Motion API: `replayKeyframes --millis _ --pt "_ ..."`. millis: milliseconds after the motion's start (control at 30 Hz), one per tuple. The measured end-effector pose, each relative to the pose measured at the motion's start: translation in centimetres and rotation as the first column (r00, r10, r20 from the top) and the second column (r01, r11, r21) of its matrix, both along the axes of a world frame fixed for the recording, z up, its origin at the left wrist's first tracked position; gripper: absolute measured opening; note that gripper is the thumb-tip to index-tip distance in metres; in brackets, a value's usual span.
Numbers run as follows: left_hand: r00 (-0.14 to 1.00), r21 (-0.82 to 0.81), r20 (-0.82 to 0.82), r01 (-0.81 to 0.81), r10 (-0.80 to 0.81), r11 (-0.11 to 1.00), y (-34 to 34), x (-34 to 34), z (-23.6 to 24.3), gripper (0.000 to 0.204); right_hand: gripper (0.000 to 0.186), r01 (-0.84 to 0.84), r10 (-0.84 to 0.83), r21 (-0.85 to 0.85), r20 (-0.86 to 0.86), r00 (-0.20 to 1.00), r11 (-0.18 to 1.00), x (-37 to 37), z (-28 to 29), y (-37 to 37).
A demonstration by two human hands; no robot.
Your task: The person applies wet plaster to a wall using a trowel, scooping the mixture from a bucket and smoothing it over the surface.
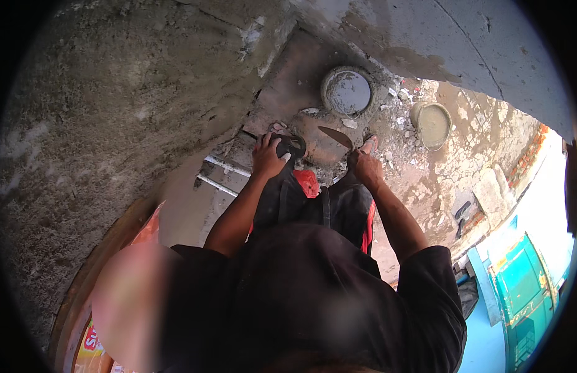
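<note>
My right hand [365, 168] is closed round the handle of a trowel. Its pointed, flat blade [335, 135] reaches up and left, above the dusty ground between my feet. On the other side, my left hand [268, 155] rests by my left knee with its fingers curled over a black tool [294, 147] with a rounded, loop-like end. The exact kind of that tool is unclear, and my fingers hide part of it. Just beyond the trowel tip stands a round bucket [326, 93] with wet grey mix inside. Between my knees lies a red cloth or bag [307, 183].
A second bucket [416, 118] of greyish mix stands to the right, among rubble [400, 99]. Rough walls rise at left [127, 112] and far right [475, 43]. White bars [226, 166] lie left of my knee. Dark sandals [462, 214] and a teal door [521, 280] are at right.
</note>
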State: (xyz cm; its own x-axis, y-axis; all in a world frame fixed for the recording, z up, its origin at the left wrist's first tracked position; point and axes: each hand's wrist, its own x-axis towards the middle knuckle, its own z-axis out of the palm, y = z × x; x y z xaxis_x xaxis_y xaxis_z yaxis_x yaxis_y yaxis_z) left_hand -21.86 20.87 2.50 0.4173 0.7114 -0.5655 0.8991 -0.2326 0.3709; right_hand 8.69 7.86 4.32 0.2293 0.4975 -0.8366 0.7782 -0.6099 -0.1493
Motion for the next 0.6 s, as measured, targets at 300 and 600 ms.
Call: replayKeyframes --millis 300,600 --pt "0.976 0.098 -0.213 -0.034 0.054 0.995 -0.1 3.2 1.3 0.054 0.037 0.211 -0.304 0.399 0.185 0.935 0.892 14.2 -9.8 1.8" --pt "0.952 0.103 -0.218 0.244 -0.217 0.964 0.3 2.6 2.5 0.05 0.028 -0.159 0.138 0.277 0.093 0.986 0.948 14.1 -11.0 0.6"
